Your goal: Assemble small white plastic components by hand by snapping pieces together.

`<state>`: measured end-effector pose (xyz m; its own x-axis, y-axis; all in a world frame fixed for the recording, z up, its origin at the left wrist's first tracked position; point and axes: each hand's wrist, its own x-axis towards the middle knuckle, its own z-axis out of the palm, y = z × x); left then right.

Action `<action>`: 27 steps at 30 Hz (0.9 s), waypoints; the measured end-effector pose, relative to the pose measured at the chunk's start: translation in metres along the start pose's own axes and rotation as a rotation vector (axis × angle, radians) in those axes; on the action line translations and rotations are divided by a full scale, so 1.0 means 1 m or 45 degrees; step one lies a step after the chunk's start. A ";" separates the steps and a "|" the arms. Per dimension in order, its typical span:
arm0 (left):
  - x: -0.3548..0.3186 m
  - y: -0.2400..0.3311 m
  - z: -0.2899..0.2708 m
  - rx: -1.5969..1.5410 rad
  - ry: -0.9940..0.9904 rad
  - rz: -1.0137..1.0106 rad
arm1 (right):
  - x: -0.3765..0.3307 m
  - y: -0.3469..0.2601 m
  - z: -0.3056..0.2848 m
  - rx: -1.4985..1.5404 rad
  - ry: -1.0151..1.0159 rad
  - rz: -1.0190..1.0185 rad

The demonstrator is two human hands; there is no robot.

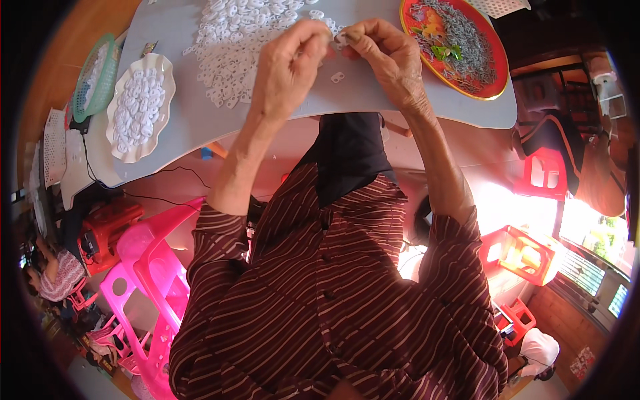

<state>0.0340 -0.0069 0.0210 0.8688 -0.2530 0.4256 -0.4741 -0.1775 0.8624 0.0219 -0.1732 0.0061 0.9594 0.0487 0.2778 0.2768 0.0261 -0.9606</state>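
Fingertips of the left hand [288, 63] and right hand [387, 57] are being pinched together on a small white plastic piece [341, 39], kept just above the white pile [240, 40] on the counter [193, 120] for easy reach.

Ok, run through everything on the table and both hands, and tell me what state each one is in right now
Left hand: fingers pinched together on a small white piece.
Right hand: fingers pinched on the same small white piece.
Pile of white pieces: loose, spread over the grey table.
White scalloped dish: filled with white pieces.
Red round tray: holds a heap of small grey bits.
Green basket: tilted on edge, contents unclear.
Lone white piece: lying flat, apart.
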 end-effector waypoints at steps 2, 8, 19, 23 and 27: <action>0.018 -0.006 -0.006 0.318 0.024 0.192 | -0.001 -0.006 0.001 -0.003 0.093 0.099; 0.054 -0.032 -0.006 0.877 -0.278 0.462 | -0.001 0.002 0.000 0.089 0.066 0.049; 0.053 -0.040 -0.015 0.867 -0.329 0.296 | 0.002 0.000 -0.003 0.011 0.054 0.048; 0.054 -0.040 -0.015 0.937 -0.413 0.428 | 0.002 -0.002 -0.002 -0.010 0.059 0.074; 0.051 -0.035 -0.015 0.897 -0.411 0.330 | 0.001 0.002 -0.003 -0.044 0.063 0.057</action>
<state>0.0970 0.0008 0.0170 0.6864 -0.6103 0.3955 -0.7261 -0.6048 0.3271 0.0241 -0.1757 0.0041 0.9721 -0.0004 0.2345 0.2345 -0.0093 -0.9721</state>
